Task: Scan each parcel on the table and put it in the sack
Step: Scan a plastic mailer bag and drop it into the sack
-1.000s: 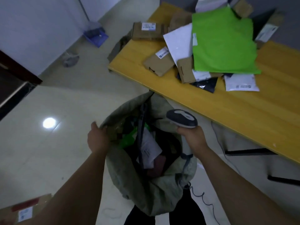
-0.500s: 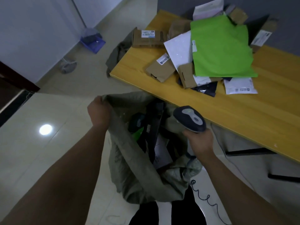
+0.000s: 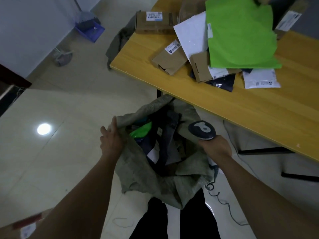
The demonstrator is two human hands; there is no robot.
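Two hands at work over an open grey-green sack (image 3: 155, 176) standing on the floor beside the yellow desk (image 3: 241, 107). Left hand (image 3: 111, 140) at the sack's left rim, fingers spread and loose, thumb against the folded edge, grip not closed on the cloth. Right hand (image 3: 215, 149) wrapped tight round the handle of a dark barcode scanner (image 3: 202, 130), scanner head pointing up and away, hanging over the sack's right rim; coiled cable (image 3: 217, 195) trailing down to the floor. Inside the sack: a jumble of dark mailers, a white label, a bright green bag (image 3: 140, 131) near the left side.

Several parcels on the desk, well apart from both hands: large green mailer (image 3: 241, 31) on top of the heap, white envelope (image 3: 191, 31) tucked under its left edge, long cardboard box (image 3: 155, 22) with a label at the far corner, smaller brown carton (image 3: 170, 59) near the desk's front edge, another small carton (image 3: 201, 67) just beside it, black poly bag (image 3: 222, 82), white poly bag (image 3: 260, 80) to the right. Blue dustpan (image 3: 89, 30) by the wall on the floor. Another labelled carton (image 3: 25, 228) at bottom left, blurred.
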